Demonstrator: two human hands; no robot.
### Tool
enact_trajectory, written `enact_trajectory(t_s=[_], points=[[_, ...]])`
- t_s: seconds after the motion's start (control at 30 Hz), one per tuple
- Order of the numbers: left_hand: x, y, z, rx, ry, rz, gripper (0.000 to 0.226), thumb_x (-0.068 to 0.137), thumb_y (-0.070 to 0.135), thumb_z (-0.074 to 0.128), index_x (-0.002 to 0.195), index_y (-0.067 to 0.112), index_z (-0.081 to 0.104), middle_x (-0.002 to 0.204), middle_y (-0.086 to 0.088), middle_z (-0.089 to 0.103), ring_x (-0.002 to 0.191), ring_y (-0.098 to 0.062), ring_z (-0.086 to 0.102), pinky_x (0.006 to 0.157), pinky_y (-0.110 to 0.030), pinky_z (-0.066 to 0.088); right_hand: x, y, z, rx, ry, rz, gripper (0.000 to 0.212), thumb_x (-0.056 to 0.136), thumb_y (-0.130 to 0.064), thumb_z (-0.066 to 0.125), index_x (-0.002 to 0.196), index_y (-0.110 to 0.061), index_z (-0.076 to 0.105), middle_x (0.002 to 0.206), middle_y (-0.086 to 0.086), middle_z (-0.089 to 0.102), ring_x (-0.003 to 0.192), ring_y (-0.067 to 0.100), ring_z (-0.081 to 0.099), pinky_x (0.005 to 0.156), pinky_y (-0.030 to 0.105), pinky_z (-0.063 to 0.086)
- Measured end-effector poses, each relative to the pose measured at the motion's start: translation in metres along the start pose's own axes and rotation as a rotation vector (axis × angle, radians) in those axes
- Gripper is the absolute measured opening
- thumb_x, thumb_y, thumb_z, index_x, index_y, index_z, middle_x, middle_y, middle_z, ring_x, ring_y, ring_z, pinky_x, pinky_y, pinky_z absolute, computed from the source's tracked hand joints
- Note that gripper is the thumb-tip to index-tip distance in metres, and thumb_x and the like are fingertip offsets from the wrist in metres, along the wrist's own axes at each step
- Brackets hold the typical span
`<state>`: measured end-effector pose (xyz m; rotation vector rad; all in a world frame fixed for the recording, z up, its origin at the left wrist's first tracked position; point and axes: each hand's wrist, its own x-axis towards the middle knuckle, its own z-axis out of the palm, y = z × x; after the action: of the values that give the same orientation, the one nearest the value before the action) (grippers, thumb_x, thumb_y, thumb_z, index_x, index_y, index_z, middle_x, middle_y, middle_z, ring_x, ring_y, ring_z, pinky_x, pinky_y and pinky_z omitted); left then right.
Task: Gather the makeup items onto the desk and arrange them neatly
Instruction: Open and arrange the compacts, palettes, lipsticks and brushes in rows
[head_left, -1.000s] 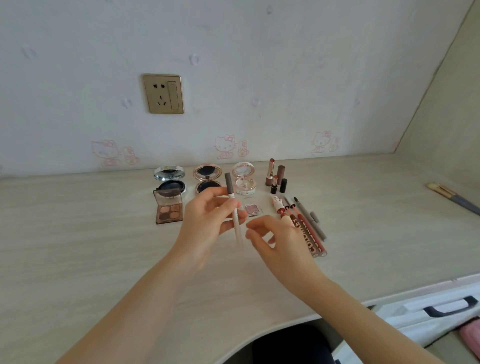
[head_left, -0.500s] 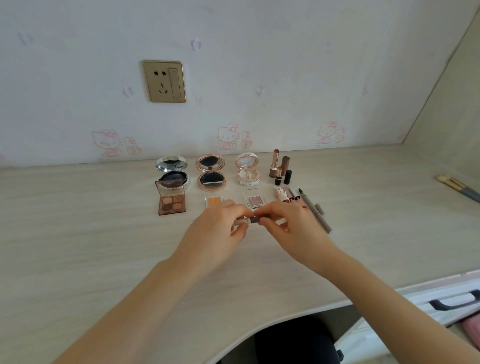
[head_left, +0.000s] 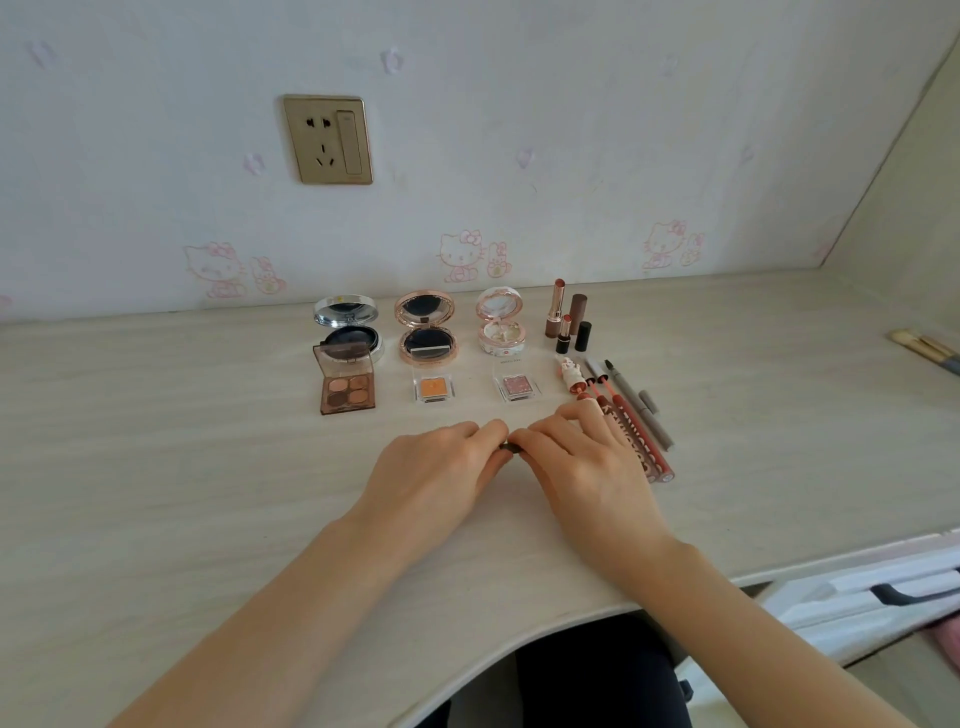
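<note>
My left hand (head_left: 436, 473) and my right hand (head_left: 582, 467) meet low over the desk (head_left: 156, 467), fingers curled round a thin pencil (head_left: 510, 447); only its dark end shows between them. Behind stand three open round compacts: silver (head_left: 347, 327), rose-gold (head_left: 426, 330) and white (head_left: 501, 325). In front of those lie a brown eyeshadow quad (head_left: 347, 387), an orange single shadow (head_left: 434, 388) and a pink single shadow (head_left: 516, 387). Lipsticks (head_left: 567, 319) stand at the right, with several lip pens and liners (head_left: 628, 415) laid beside my right hand.
Makeup brushes (head_left: 927, 351) lie at the desk's far right edge. A wall socket (head_left: 328, 139) sits above the compacts. A white drawer with a dark handle (head_left: 904, 590) stands open at the lower right, beyond the desk's curved front edge.
The pencil, held upright in my left hand a second ago, has been turned sideways and lowered toward the desk. Both hands have closed together around it.
</note>
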<state>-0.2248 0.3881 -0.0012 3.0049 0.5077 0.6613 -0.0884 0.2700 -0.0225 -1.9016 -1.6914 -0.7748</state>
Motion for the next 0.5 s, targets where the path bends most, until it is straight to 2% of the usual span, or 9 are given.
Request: enact_trajectory(t_s=[0.17,0.33,0.5], points=[[-0.0002,0.0013,-0.002,0.059,-0.084,-0.001,0.033,0.096,0.052,0.015,0.108,0.033,0.04,0.086,0.005,0.06,0.076,-0.023,0.062,0.053,-0.03,0.037,-0.0006,-0.0025,-0.0049,0.005,0.027,-0.006,0.015,0.09,-0.006,0.058,0.098,-0.012,0.069,0.09,-0.002,0.066,0.09,0.026,0.05,0.082,0.04,0.046],[0.0014,0.0014,-0.0037,0.083,-0.134,-0.02,0.028,0.098,0.053,0.018,0.106,0.034,0.036,0.085,0.004,0.063,0.074,-0.026,0.061,0.054,-0.032,0.036,0.0001,-0.0036,-0.0055,-0.011,0.023,-0.013,0.015,0.09,-0.006,0.057,0.095,-0.012,0.069,0.089,-0.003,0.066,0.092,0.025,0.049,0.081,0.041,0.046],[0.0008,0.0013,-0.0066,0.076,-0.163,-0.047,0.03,0.097,0.057,0.018,0.104,0.033,0.035,0.08,0.001,0.063,0.072,-0.028,0.059,0.054,-0.033,0.036,-0.0011,-0.0043,-0.0049,-0.013,-0.017,-0.022,0.019,0.092,-0.005,0.052,0.098,-0.012,0.068,0.09,-0.003,0.065,0.094,0.027,0.051,0.084,0.049,0.044]])
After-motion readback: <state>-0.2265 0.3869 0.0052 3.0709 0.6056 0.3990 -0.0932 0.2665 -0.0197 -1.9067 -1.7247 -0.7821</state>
